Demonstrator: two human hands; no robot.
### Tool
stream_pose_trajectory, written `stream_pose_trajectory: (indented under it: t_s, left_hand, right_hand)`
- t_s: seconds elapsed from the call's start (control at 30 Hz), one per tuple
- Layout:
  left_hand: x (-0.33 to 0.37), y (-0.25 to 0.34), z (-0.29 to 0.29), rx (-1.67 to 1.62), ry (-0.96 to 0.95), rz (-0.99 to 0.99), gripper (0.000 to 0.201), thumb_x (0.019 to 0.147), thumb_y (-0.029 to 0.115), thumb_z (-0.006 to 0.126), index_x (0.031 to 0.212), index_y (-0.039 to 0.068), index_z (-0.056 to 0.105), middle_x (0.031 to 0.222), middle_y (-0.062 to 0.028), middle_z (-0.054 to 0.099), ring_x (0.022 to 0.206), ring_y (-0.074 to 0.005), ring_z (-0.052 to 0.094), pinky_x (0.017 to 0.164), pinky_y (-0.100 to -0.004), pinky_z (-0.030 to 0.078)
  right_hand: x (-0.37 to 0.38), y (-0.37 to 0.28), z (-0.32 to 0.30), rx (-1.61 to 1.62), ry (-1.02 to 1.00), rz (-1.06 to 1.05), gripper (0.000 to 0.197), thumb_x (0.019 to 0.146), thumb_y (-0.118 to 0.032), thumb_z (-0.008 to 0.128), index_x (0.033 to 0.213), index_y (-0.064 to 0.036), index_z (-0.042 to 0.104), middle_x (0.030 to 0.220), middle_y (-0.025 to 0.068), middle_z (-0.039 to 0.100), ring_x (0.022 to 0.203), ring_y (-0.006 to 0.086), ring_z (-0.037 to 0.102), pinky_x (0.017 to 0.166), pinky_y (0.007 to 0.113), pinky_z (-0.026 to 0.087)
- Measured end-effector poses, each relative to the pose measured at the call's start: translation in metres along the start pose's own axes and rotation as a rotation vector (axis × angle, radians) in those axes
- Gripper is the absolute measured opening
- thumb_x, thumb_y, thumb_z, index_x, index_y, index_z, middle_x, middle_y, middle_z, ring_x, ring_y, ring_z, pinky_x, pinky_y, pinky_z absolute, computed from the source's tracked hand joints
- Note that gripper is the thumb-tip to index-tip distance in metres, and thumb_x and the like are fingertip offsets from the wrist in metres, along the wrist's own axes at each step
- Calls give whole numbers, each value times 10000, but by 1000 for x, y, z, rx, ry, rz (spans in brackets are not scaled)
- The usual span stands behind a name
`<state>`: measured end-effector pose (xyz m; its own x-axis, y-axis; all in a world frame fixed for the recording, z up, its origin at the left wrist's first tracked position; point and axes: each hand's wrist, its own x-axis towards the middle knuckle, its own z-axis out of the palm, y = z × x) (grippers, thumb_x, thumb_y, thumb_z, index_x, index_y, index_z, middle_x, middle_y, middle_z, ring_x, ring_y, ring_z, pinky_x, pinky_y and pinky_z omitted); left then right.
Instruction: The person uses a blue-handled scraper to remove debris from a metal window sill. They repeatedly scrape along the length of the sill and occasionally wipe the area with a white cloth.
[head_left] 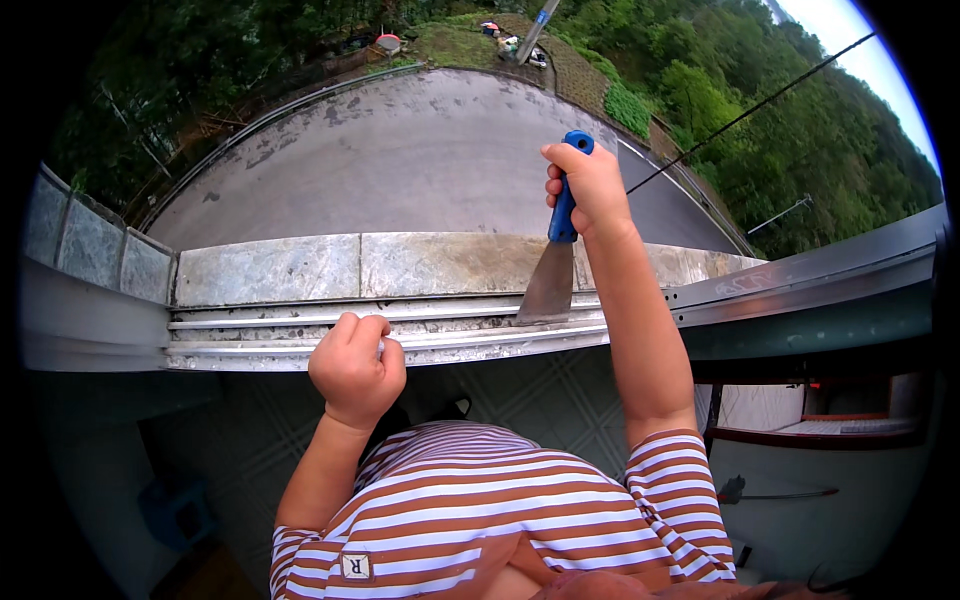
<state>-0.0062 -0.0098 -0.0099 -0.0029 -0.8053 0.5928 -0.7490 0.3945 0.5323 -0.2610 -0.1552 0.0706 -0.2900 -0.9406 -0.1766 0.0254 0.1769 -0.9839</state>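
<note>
My right hand [594, 190] is closed around the blue handle of a putty knife [549, 285]. Its wide metal blade points down, with the edge at the grooves of a dirty white window track [240, 338]. Dark grime speckles the grooves. Farther left, my left hand [357, 370] is curled into a fist at the near rail of the track. A small pale bit shows by its fingers, too little to name.
Beyond the track lies a stained stone sill [270, 268], with a paved road [400, 150] far below. A metal window frame [810, 275] borders the right side. A blue plastic stool-like object [178, 510] stands on the tiled floor [245, 440] at lower left.
</note>
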Motion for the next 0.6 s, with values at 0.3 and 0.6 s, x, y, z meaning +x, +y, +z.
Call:
stream_pose_trajectory:
  t_s: [0.3, 0.6]
  left_hand:
    - [-2, -1, 1, -24, 2, -10, 117, 638, -29, 588, 704, 65, 606, 645, -101, 498, 515, -293, 489, 462, -376, 370]
    - [-1, -1, 0, -26, -2, -7, 110, 646, -20, 592, 711, 66, 611, 654, -103, 509, 527, -301, 502, 469, -379, 382]
  right_hand:
    - [22, -19, -15, 96, 48, -28, 178, 788, -76, 684, 801, -44, 509, 637, 52, 526, 473, 141, 516, 408, 324, 438]
    - [-5, -13, 5, 328, 149, -1074, 208, 833, -8, 680, 925, -65, 502, 770, 61, 580, 649, 140, 575, 624, 292, 516]
